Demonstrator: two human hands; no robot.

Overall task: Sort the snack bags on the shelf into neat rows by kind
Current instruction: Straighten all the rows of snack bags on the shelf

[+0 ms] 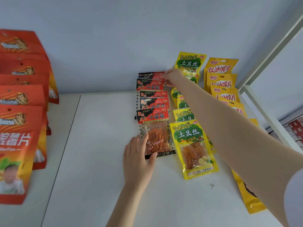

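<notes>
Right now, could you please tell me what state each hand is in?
Left hand: open, fingers resting flat on the front red-and-black snack bag.
Right hand: closed, pinching the rear bags of that row by their right edge.

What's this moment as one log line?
left hand: rests on front red bag | right hand: pinches rear red bags | step: tidy red row

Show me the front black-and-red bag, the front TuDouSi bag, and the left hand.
Front black-and-red bag (153, 115): head view, on its red label.
Front TuDouSi bag (188, 133): head view, on its green label.
Left hand (136, 155): head view, on the back of the hand.
</notes>
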